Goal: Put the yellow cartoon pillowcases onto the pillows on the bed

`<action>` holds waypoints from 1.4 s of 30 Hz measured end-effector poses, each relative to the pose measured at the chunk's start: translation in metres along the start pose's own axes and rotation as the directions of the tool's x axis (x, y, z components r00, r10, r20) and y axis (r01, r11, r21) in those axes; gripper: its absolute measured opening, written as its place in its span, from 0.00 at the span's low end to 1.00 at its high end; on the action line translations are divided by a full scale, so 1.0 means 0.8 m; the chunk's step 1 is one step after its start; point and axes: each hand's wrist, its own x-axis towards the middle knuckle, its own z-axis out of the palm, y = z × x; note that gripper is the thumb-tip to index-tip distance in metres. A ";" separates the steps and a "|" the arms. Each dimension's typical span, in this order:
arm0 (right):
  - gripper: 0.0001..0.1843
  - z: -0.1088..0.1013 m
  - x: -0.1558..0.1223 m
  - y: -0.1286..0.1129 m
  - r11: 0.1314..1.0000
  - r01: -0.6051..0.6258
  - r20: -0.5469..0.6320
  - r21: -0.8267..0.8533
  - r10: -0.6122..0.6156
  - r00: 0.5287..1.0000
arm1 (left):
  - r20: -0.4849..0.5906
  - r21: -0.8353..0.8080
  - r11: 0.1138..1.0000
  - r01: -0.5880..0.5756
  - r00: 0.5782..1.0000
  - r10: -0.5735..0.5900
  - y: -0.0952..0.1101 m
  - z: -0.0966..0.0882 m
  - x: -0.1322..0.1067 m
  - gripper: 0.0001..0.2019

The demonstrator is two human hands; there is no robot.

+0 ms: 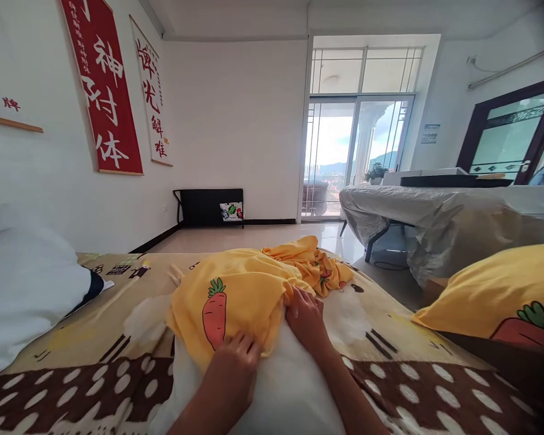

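Observation:
A yellow pillowcase (249, 272) with a printed carrot covers the far part of a white pillow (285, 393) in front of me. Its far end lies bunched in folds. My left hand (238, 362) is closed, knuckles up, at the case's near edge below the carrot; cloth is gathered under its fingers. At the right side of the opening, my right hand (306, 314) pinches the case's edge beside the white pillow. The near part of the pillow shows bare between my forearms. Both thumbs are partly hidden.
A patterned blanket (358, 338) lies beneath. Another white pillow (22, 290) is at the left, and a yellow carrot-print pillow (503, 296) rests at the right on a cardboard box (433, 291). Beyond stand a plastic-covered table (403, 202) and a black folded panel (204, 207) against the wall.

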 end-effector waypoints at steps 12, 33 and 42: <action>0.13 -0.040 0.000 -0.016 0.971 0.128 -0.245 0.203 -0.076 0.966 | -0.426 -0.456 0.867 0.200 0.806 -0.410 -0.042 -0.120 -0.080 0.15; 0.24 -0.152 -0.023 -0.059 0.953 0.108 0.643 0.284 -0.273 0.715 | 0.297 -0.356 0.891 0.281 0.938 -0.178 -0.091 -0.109 -0.079 0.20; 0.14 -0.068 0.005 -0.009 0.986 -0.102 0.368 0.128 0.048 0.929 | -0.102 -0.318 0.921 0.226 0.958 -0.270 -0.112 -0.043 -0.024 0.18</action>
